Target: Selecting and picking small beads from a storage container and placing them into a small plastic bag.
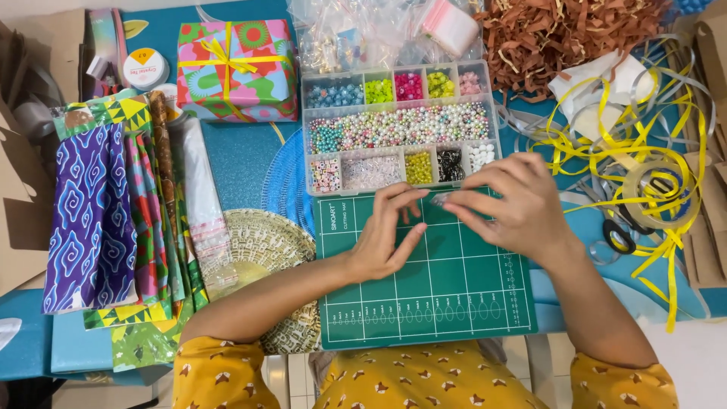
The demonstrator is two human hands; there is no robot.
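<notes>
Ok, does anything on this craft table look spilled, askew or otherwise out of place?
Mostly the right side: loose yellow and silver ribbon sprawls in tangles over the blue table, and brown shredded paper lies heaped loose. The clear compartmented bead box looks tidy, nothing spilled. Both hands work over the green cutting mat.

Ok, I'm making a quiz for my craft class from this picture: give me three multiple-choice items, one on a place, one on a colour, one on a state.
1. Where is the bead box?
A. beyond the cutting mat
B. on the folded papers
C. under the gift

2. What colour is the ribbon on the wrapped gift?
A. silver
B. yellow
C. red

3. How is the bead box?
A. open
B. lidded
C. overturned

A: it borders the far edge of the cutting mat, by the left hand and right hand.
B: a yellow bow crosses it.
A: the beads lie uncovered in their compartments.
</notes>
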